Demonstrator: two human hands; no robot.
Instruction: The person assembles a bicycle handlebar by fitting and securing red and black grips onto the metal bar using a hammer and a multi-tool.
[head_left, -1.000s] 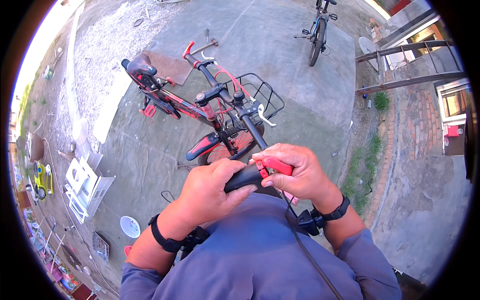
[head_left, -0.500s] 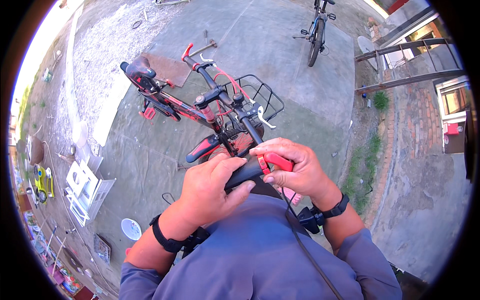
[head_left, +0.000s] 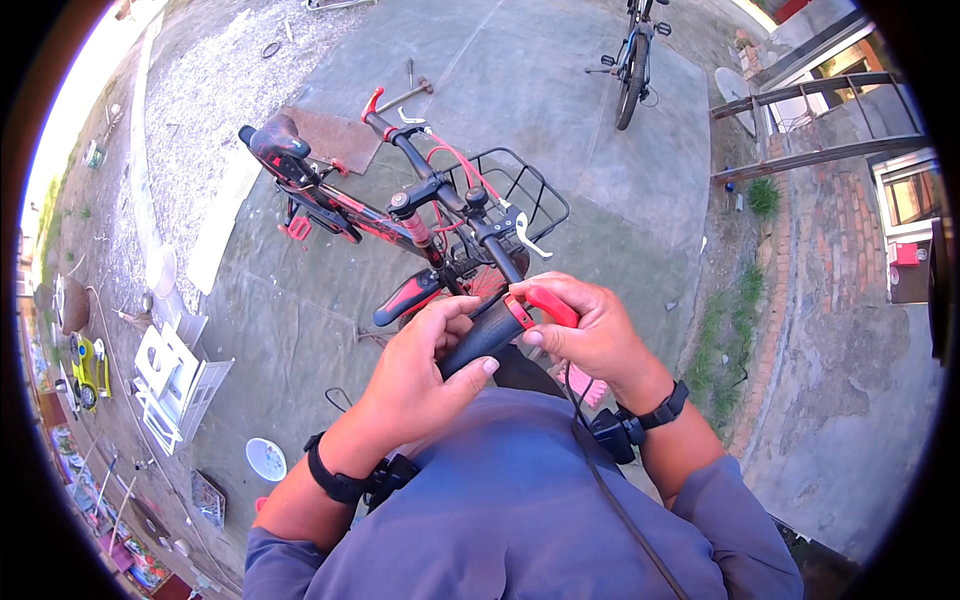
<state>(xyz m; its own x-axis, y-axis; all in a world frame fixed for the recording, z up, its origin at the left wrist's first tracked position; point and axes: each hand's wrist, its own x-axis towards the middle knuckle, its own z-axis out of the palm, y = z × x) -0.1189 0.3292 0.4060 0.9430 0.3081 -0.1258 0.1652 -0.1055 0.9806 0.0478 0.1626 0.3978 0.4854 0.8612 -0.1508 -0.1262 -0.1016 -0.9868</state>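
Note:
A black handlebar grip (head_left: 480, 337) lies between the thumb and curled fingers of my left hand (head_left: 412, 365). At its right end are a red clamp ring (head_left: 518, 312) and a stubby red bar end (head_left: 552, 306), which my right hand (head_left: 608, 335) pinches between thumb and fingers. Just beyond my hands, the handlebar (head_left: 500, 255) of a black and red bicycle reaches toward me; my right fingers hide its near tip. A white brake lever (head_left: 527, 235) sits on that side. The bar's far end carries a matching red bar end (head_left: 373, 101).
A wire basket (head_left: 545, 190) is fixed at the bicycle's front. A hammer (head_left: 412, 92) lies on the ground behind it. Another bicycle (head_left: 632, 80) stands far off. To the left are a white rack (head_left: 180, 375) and a white bucket (head_left: 265, 458); a ladder (head_left: 800, 150) is at right.
My left fingers and thumb have loosened and slid back along the grip, so more of it shows. The red bar end has turned and shifted slightly left in my right hand.

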